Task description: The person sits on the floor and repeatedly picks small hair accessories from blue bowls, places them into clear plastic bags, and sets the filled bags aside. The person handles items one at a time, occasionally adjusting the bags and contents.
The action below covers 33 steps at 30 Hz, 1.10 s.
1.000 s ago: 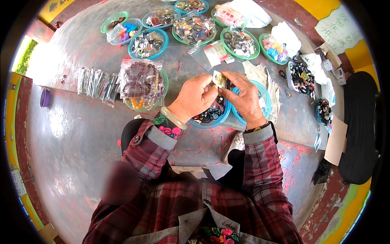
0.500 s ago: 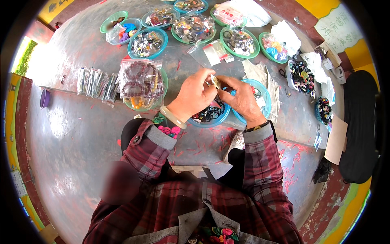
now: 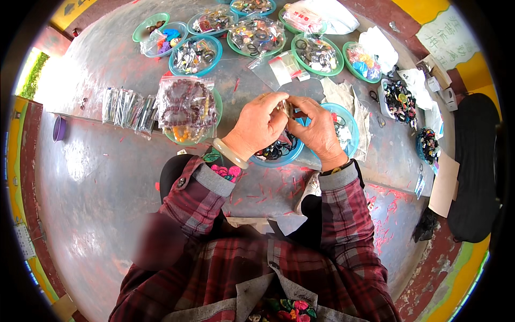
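My left hand (image 3: pixel 261 122) and my right hand (image 3: pixel 317 129) meet in the middle, fingers pinched together around a small, pale, flat piece (image 3: pixel 287 109). Most of that piece is covered by my fingers, so its kind is unclear. Directly below my hands sits a blue basin (image 3: pixel 292 155) holding dark hair ties or cords (image 3: pixel 272 152). Beside my right hand is another blue basin (image 3: pixel 351 121) with white and coloured small items, partly hidden by the hand.
Bags of beaded bracelets (image 3: pixel 186 104) lie on a green basin at left, next to packets of slim sticks (image 3: pixel 129 110). Several basins of small goods, one green-rimmed (image 3: pixel 328 72), line the far side. A white basket of hair ties (image 3: pixel 398 104) and a grey cloth (image 3: pixel 343 91) are at right.
My fingers have closed further over the small pale piece, which shows less now. Both hands have shifted only slightly; the basins and bags stay put.
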Available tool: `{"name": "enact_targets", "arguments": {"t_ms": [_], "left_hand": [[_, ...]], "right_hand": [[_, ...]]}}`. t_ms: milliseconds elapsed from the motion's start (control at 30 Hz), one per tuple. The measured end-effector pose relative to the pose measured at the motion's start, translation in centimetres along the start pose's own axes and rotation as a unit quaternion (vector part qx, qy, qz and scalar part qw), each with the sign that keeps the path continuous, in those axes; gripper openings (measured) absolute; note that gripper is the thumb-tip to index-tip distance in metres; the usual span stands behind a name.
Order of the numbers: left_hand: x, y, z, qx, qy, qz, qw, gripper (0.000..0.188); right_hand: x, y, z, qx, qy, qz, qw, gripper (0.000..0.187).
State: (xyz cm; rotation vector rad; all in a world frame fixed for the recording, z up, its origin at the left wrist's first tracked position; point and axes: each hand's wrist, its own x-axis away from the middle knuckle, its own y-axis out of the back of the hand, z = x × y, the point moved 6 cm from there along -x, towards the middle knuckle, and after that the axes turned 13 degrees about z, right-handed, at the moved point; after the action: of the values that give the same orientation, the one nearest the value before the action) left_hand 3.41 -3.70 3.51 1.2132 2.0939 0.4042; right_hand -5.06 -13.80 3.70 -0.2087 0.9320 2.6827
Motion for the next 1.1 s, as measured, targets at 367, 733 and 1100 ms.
{"name": "enact_targets", "arguments": {"t_ms": [367, 733, 1100], "left_hand": [[-0.3, -1.3, 2.2, 0.36, 0.108, 0.058, 0.925, 0.017], [-0.5, -1.1, 2.2, 0.33, 0.112, 0.067, 0.935, 0.021], [-0.8, 0.3, 0.1, 0.182, 0.008, 0.066, 0.981, 0.018]], "right_hand": [[0.0, 0.6, 0.2, 0.013, -0.006, -0.036, 0.999, 0.034], [0.3, 0.3, -0.4, -0.201, -0.047, 0.017, 0.978, 0.036], [0.6, -0.1, -1.0, -0.346, -0.088, 0.055, 0.932, 0.037]]}}
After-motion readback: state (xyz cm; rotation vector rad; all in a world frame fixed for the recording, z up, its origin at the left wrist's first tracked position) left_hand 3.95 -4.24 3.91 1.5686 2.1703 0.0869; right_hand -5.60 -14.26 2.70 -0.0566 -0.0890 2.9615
